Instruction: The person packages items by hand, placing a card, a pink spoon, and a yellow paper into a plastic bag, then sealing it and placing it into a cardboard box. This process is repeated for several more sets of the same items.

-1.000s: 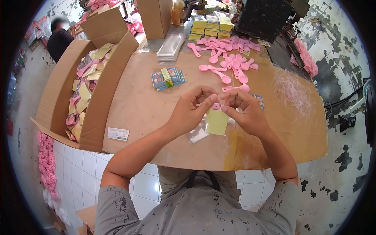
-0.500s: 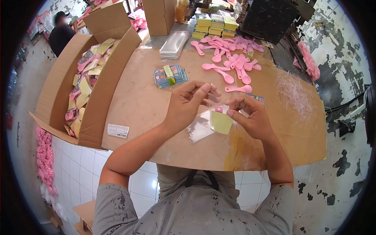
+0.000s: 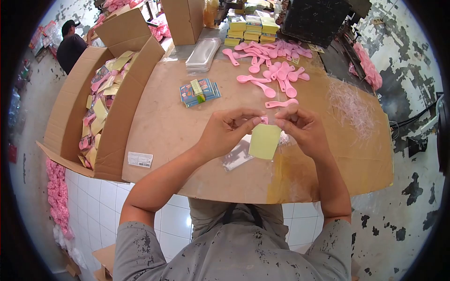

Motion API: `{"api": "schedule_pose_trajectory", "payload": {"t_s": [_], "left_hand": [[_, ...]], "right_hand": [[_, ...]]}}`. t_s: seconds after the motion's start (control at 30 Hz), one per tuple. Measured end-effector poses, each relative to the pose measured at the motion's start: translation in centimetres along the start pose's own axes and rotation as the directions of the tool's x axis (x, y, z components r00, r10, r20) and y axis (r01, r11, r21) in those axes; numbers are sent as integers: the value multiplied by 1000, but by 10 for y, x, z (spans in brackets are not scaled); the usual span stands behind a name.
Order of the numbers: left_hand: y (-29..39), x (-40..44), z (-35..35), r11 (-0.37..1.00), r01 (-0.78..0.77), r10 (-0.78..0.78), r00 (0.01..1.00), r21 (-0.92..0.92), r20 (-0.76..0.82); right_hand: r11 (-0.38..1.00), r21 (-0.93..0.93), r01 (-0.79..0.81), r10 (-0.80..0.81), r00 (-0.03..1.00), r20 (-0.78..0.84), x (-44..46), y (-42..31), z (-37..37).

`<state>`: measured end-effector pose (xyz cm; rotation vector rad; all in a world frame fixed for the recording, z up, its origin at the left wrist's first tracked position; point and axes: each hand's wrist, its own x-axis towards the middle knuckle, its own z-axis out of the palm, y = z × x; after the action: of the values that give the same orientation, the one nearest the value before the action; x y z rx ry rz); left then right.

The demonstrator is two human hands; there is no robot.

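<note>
Left hand [image 3: 229, 131] and right hand [image 3: 302, 129] meet over the near middle of the worktable, a flat pale green card [image 3: 263, 141] hanging upright between and below their fingertips. It is smooth, matte and nearly rectangular, and a glossy pink piece with a hole [image 3: 264, 120] shows above its top edge. Glassy, creased plastic film [image 3: 238, 157] lies beneath, to the left. Farther back, a single pink spoon [image 3: 281, 103] rests just short of the heaped pink spoons [image 3: 281, 75], all rounded bowls and slim handles. Wispy clear shreds [image 3: 351, 107] form a loose tangle at the right.

Brown cardboard [image 3: 183, 164] covers the tabletop, its near edge curving just in front of the person's waist. It runs as a broad flat stretch from the left forearm to the tall wall of an open carton [image 3: 115, 112]; banded blue cards [image 3: 199, 92] sit beyond the left hand.

Both hands are nearly closed, thumb against forefinger, pinching at the card's upper corners (whether they grip paper or a thin film around it is too fine to tell). The other fingers curl loosely.
</note>
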<state>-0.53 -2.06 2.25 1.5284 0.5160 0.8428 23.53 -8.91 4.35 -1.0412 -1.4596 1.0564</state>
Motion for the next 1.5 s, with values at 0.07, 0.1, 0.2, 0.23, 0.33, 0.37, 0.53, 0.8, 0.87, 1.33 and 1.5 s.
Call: {"api": "schedule_pose_trajectory", "payload": {"t_s": [0.07,0.1,0.2,0.23,0.33,0.37,0.53,0.8,0.87,1.33,1.5], "left_hand": [[-3,0,0,999,-44,44,999,14,-16],[-4,0,-1,998,-66,66,997,22,-24],[-4,-1,-1,989,-131,133,991,66,-23],[-2,-1,-2,991,-115,116,993,69,-19],[3,0,-6,992,-96,96,995,78,11],[0,1,-10,990,-111,109,994,81,32],[-5,3,-11,989,-148,146,987,28,65],[-7,5,-7,996,29,-26,999,-86,33],[-5,6,-7,997,67,-65,997,-37,52],[-6,8,-5,991,-30,23,998,-130,-59],[-7,9,-14,999,41,-44,986,27,160]], "right_hand": [[999,35,-19,20,999,-26,0,1,1],[998,53,-27,29,999,-39,0,1,1],[994,109,-30,32,999,-23,1,-1,1],[993,115,-19,21,1000,-18,2,2,0],[995,95,9,-9,1000,2,4,9,-6],[998,63,16,-17,1000,12,4,9,-8],[999,23,28,-29,999,39,5,7,-13],[994,-83,66,-62,997,42,4,15,-13],[996,-55,69,-66,997,42,4,17,-13],[990,20,-138,133,977,166,3,9,-4],[999,-28,-22,26,987,156,4,-7,-10]]}}
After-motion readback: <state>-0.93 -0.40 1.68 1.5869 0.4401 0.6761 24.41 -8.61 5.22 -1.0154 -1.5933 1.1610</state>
